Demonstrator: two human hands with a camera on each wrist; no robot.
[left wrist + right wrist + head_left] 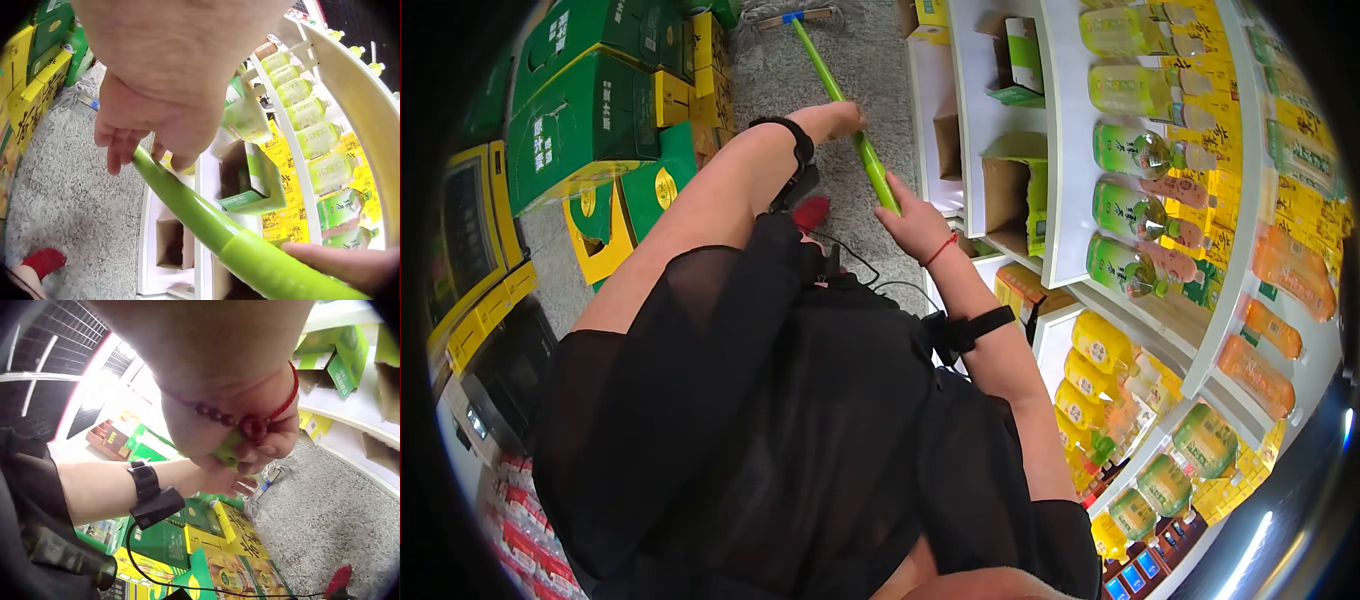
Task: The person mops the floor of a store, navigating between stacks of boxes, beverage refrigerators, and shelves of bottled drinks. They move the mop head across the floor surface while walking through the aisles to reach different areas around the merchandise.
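Two hands on one long green pole

The left hand (pixel 828 121) curls loosely round the green pole (pixel 875 170), lower down, and the right hand (pixel 915 222) wraps snugly near its top end. The hands sit apart, probably because a long stick wobbles less that way. The pole slants away from the body, down to a blue joint (pixel 793 18) and a wide, flat head (pixel 820 13) by the floor (pixel 770 70). It is round, smooth and shiny, with a fatter sleeve at the top (like a big green straw). The floor looks grey and speckled. Clear plastic bottles (pixel 1125 88) lie in rows on the white shelf (pixel 1068 60), maybe to save room. Flat-sided green boxes (pixel 580 130) are piled across from them.
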